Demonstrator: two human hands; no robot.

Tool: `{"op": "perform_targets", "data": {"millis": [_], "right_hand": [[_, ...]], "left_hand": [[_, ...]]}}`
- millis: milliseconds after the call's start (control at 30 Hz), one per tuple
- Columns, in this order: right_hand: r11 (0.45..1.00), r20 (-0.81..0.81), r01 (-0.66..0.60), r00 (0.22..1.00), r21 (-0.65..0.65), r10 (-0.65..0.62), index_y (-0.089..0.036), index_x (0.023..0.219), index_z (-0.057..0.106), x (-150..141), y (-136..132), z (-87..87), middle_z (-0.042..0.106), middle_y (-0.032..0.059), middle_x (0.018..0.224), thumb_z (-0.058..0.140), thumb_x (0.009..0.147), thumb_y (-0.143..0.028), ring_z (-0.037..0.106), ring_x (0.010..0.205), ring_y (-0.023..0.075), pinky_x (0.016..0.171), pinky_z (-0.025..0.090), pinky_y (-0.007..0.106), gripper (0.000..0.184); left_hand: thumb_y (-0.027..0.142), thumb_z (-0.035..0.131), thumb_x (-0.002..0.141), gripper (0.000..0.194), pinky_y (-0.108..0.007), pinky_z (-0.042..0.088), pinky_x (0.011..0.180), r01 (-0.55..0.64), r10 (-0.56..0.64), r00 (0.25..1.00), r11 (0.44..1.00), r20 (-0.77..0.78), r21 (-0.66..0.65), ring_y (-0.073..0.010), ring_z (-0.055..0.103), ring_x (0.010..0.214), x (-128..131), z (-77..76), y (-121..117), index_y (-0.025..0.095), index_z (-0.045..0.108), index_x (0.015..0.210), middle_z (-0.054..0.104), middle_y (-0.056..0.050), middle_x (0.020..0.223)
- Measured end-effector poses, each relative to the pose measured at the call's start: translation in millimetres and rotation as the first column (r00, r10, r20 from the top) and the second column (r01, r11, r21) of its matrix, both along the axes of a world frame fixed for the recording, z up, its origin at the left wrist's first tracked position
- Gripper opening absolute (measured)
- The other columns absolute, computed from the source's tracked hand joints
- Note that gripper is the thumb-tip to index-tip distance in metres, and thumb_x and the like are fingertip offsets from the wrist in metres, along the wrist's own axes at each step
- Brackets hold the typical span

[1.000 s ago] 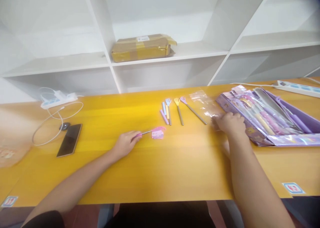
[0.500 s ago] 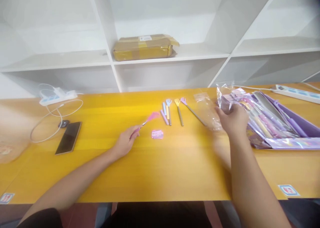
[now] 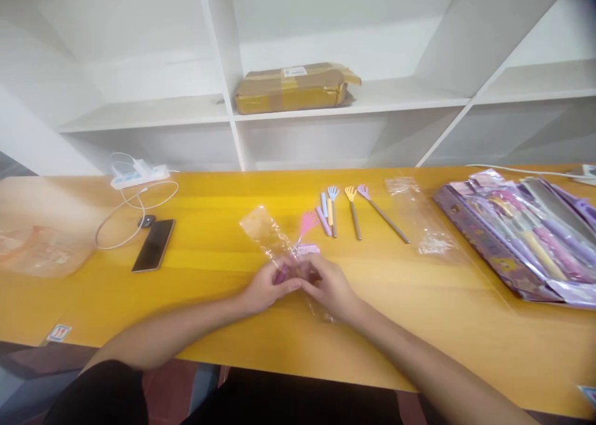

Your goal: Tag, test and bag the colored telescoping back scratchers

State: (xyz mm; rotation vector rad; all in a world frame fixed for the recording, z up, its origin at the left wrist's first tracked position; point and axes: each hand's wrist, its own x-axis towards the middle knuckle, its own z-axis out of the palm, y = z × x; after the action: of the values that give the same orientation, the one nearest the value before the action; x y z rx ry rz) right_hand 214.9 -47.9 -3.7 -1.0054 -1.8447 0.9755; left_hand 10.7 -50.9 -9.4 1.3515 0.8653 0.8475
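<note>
My left hand grips the handle of a pink hand-shaped back scratcher, whose head points up and away over the yellow table. Touching it, my right hand holds a clear plastic sleeve against the scratcher's handle. The sleeve slants up to the left. A small pink card lies just behind my fingers. Further back rest a blue scratcher, a yellow scratcher and a purple scratcher, with short pastel handles beside them.
An empty clear sleeve lies right of the scratchers. A purple box of packed items fills the right side. At left are a phone, a power strip with cable and a plastic bag. A brown parcel sits on the white shelf.
My right hand left the purple box and came to the middle with a clear sleeve. My left hand lifted the pink scratcher off the card; both hands now meet. The view shifted left.
</note>
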Motion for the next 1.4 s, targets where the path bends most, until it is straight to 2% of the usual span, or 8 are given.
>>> {"op": "perform_targets", "data": {"millis": [267,533,633,800,933,1067,1233,1400], "right_hand": [[0.978,-0.147,-0.191,0.973,-0.081,0.178,-0.023,0.119,0.067,14,10,10.2,0.071,0.0074,0.109,0.06,0.104,-0.056,0.066,0.098,0.0226,0.092,0.056,0.039,0.037],[0.917,-0.372,-0.194,0.927,-0.348,0.055,-0.023,0.107,0.068,5,12,0.1,0.07,0.0035,0.099,0.066,0.097,-0.066,0.064,0.089,0.0199,0.087,0.056,0.035,0.044],[0.915,-0.348,-0.191,0.935,-0.355,0.06,-0.02,0.092,0.071,6,13,-1.5,0.067,0.0028,0.084,0.063,0.097,-0.07,0.061,0.079,0.0186,0.077,0.054,0.033,0.05],[0.963,-0.529,0.033,0.83,-0.268,-0.175,-0.022,0.088,0.07,22,24,8.9,0.065,0.0039,0.094,0.067,0.098,-0.062,0.063,0.087,0.0176,0.082,0.055,0.032,0.041],[0.942,-0.638,0.077,0.717,-0.328,-0.281,-0.023,0.082,0.054,43,30,23.1,0.059,0.0,0.087,0.066,0.098,-0.062,0.049,0.057,0.0091,0.051,0.043,0.025,0.044],[0.9,-0.429,0.036,0.871,-0.434,-0.242,-0.025,0.099,0.061,47,24,31.2,0.044,-0.0076,0.063,0.062,0.099,-0.066,0.023,0.042,0.0061,0.039,0.02,0.022,0.041],[0.873,-0.185,0.059,0.968,-0.485,-0.168,-0.022,0.129,0.061,31,11,30.2,0.057,-0.0048,0.067,0.074,0.09,-0.067,0.036,0.044,0.0079,0.039,0.026,0.023,0.062],[0.889,-0.137,0.023,0.986,-0.458,-0.096,-0.022,0.098,0.07,21,7,26.1,0.056,-0.0017,0.059,0.074,0.09,-0.064,0.049,0.047,0.0121,0.041,0.033,0.025,0.043]], "left_hand": [[0.061,0.071,0.095,0.045,-0.022,0.032,0.053,0.063,-0.063,0.997,0.998,-0.047,-0.015,-0.0079,0.04,0.054,-10,-6.8,5,0.016,0.064,0.097,0.047,0.006,0.065],[0.053,0.066,0.1,0.039,-0.034,0.052,0.091,0.264,-0.226,0.956,0.941,-0.189,0.212,-0.0225,0.066,0.098,-12,3.3,8,0.015,0.074,0.107,0.072,-0.009,0.101],[0.054,0.066,0.1,0.04,-0.035,0.053,0.089,0.286,-0.252,0.95,0.94,-0.182,0.187,-0.0217,0.068,0.09,-13,2.3,8,0.016,0.074,0.105,0.073,-0.008,0.093],[0.052,0.069,0.1,0.036,-0.034,0.06,0.077,0.051,-0.052,0.992,0.999,0.116,0.011,-0.0186,0.071,0.076,-16,-2.4,9,0.016,0.069,0.098,0.074,-0.006,0.084],[0.054,0.076,0.094,0.039,-0.039,0.064,0.079,-0.24,0.252,0.915,0.968,0.316,-0.078,-0.0227,0.076,0.084,-18,0.6,21,0.015,0.069,0.096,0.079,-0.011,0.101],[0.053,0.082,0.087,0.04,-0.041,0.066,0.078,-0.373,0.409,0.829,0.912,0.382,-0.168,-0.0259,0.077,0.09,-22,4.9,33,0.016,0.067,0.092,0.078,-0.01,0.095],[0.055,0.082,0.087,0.043,-0.044,0.067,0.077,-0.304,0.366,0.83,0.93,0.422,-0.208,-0.0276,0.078,0.089,-23,6.0,33,0.019,0.058,0.085,0.078,-0.008,0.091],[0.058,0.08,0.089,0.045,-0.046,0.069,0.077,-0.124,0.169,0.911,0.982,0.376,-0.142,-0.0267,0.078,0.092,-21,4.8,27,0.02,0.056,0.098,0.078,-0.009,0.106]]}}
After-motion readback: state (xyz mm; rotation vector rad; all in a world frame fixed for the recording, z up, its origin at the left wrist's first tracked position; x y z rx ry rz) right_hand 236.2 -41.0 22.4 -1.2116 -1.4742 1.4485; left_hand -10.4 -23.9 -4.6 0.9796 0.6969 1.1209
